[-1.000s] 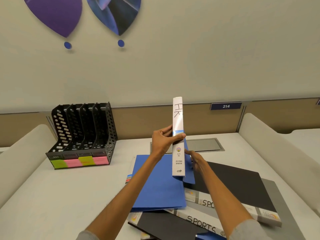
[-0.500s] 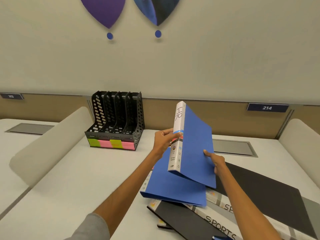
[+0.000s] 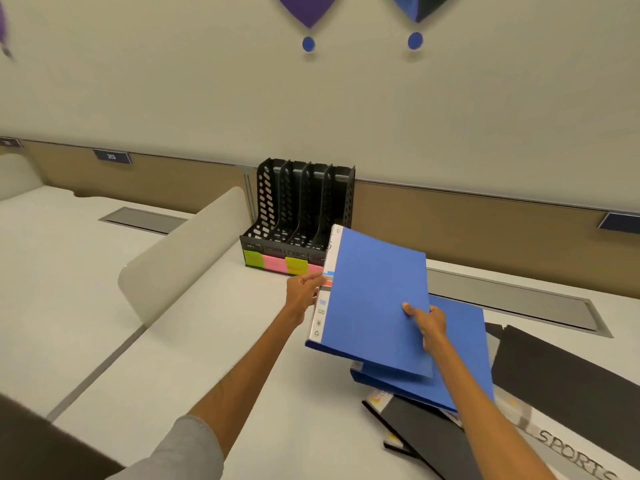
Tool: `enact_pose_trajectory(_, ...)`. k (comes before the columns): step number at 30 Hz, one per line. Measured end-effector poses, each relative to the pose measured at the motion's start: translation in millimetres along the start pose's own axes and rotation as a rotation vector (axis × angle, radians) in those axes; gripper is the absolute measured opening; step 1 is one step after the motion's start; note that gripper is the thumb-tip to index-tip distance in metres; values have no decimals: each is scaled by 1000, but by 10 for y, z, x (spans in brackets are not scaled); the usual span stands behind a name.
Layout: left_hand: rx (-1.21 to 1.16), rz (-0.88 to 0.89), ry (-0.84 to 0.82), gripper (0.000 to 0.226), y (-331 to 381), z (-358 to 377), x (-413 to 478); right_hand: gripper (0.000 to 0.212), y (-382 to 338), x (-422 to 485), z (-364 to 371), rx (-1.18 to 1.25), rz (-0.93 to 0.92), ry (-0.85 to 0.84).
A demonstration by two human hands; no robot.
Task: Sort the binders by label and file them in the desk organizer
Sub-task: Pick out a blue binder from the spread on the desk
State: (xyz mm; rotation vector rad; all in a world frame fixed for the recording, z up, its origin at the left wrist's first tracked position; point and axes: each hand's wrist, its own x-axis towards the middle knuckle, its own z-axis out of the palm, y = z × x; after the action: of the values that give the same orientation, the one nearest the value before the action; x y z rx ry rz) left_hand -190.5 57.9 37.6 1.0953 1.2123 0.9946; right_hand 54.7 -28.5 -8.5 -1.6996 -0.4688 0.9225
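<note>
A blue binder [image 3: 374, 299] is held up in the air above the worktop [image 3: 207, 341], tilted so that its white spine faces left and its plain blue cover faces the camera. The left hand [image 3: 304, 296] pinches the spine about halfway up, thumb and fingers closed on it beside a small blue and red band. The right hand [image 3: 429, 323] holds the binder at the cover's free right edge, its fingers [image 3: 410, 308] curled onto the front of the cover; the thumb is hidden. The binder's upper left corner overlaps the right end of the desk organizer [image 3: 301, 216], a black perforated rack with four upright slots that stands against the back panel. A row of green and pink sticky labels [image 3: 277, 263] runs along the organizer's front base; what is written on them is too small to read. Below and to the right of the held binder lies a pile: a second blue binder [image 3: 464, 362] on top, a black binder [image 3: 426, 434] under it, and a SPORTS binder [image 3: 571, 452] with its lettered white spine showing at the lower right. A pale divider panel [image 3: 180, 247] rises left of the organizer, and a grey cable hatch [image 3: 512, 299] is set into the worktop behind the pile.
</note>
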Motion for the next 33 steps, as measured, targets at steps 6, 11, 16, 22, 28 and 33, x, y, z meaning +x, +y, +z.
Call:
enact_pose_trajectory(6, 138, 5, 128, 26, -160, -991, 347, 46, 106, -221, 1099, -100, -2, -5)
enact_pose_trajectory(11, 310, -11, 223, 26, -356, -1769, 585, 50, 301, -512, 2067, -205, -22, 15)
enact_pose_trajectory(16, 381, -84, 269, 27, -424, -2560, 755, 51, 566, -761, 2895, -262, -8, -47)
enact_pose_trajectory(22, 461, -114, 285, 28, -494, -3288, 866, 52, 838, -1066, 3600, -289, 45, -93)
enact_pose_trajectory(28, 545, -124, 256, 55, -623, -3726, 946, 55, 990, -1221, 3920, -403, 31, -122)
enact_pose_trajectory(33, 597, -73, 242, 39, -718, -3889, 947, 65, 1061, -1264, 4012, -579, 9, -175)
